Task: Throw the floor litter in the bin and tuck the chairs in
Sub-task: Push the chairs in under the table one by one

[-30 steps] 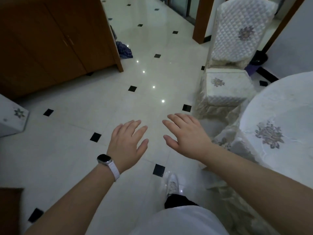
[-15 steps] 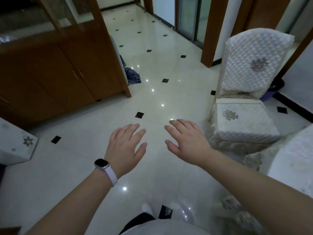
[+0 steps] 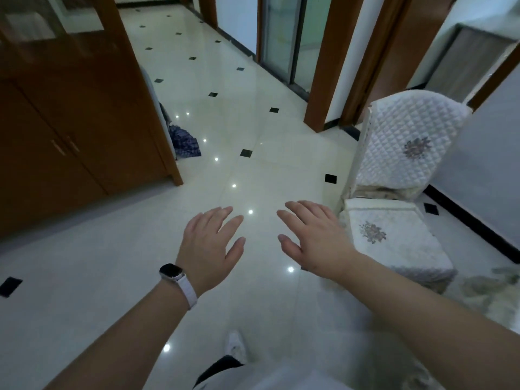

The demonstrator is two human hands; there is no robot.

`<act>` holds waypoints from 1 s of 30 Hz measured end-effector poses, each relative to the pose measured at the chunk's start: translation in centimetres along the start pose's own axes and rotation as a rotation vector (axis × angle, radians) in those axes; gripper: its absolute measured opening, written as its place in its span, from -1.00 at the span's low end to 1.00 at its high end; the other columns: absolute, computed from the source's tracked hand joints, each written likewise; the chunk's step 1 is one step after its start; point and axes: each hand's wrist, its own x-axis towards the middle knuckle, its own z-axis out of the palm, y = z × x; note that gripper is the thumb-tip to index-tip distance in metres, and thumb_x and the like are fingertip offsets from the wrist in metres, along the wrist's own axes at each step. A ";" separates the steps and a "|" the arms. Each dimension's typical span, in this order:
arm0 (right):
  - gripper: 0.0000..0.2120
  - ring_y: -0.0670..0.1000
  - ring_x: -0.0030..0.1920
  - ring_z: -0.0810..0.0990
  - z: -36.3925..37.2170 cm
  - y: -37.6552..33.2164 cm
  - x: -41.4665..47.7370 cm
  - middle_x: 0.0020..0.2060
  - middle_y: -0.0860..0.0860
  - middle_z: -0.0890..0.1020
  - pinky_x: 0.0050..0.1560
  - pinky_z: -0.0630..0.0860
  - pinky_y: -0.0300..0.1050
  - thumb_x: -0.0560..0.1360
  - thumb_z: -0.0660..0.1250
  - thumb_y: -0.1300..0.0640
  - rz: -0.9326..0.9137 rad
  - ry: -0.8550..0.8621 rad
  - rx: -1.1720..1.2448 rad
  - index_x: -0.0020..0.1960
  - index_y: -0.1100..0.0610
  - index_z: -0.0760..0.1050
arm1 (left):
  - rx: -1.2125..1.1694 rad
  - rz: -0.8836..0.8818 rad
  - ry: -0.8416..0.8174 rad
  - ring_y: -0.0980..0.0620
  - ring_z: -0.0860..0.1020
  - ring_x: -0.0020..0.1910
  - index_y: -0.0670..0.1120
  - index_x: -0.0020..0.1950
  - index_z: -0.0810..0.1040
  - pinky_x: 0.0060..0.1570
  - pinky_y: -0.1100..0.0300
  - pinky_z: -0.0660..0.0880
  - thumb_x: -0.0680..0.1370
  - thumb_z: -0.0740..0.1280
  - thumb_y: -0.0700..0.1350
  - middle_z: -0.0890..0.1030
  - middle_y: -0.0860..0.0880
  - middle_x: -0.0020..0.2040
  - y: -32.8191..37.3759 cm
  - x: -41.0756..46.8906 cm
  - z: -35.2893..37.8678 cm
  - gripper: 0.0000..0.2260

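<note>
A chair [image 3: 394,237] in a white quilted cover with flower motifs stands at the right, its back toward the wall. My left hand [image 3: 209,249], with a watch on a white strap at the wrist, is held out flat over the pale tiled floor, fingers apart, holding nothing. My right hand [image 3: 312,240] hovers beside it, open too, just left of the chair's seat and not touching it. A crumpled dark blue object [image 3: 184,144] lies on the floor beside the wooden cabinet; I cannot tell what it is. No bin is in view.
A tall brown wooden cabinet [image 3: 70,130] fills the left side. Wooden door frames [image 3: 323,63] and a glass door stand at the back. The edge of a white lace tablecloth [image 3: 495,299] shows at the lower right. My white shoe [image 3: 235,344] is at the bottom.
The view has lifted and turned left: the round table has slid almost out of frame at the right, and more of the hallway shows. Both hands stay open, held out in front.
</note>
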 end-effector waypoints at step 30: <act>-0.54 0.17 0.25 0.49 9.9 33.9 29.9 0.25 0.10 0.57 0.24 0.35 0.06 0.53 0.16 -0.13 0.274 0.006 0.030 0.28 0.12 0.53 | -0.013 0.256 -0.007 -0.16 0.49 0.26 -0.06 0.27 0.59 0.24 -0.11 0.40 0.56 0.24 0.06 0.56 -0.12 0.28 -5.6 48.3 16.7 -0.64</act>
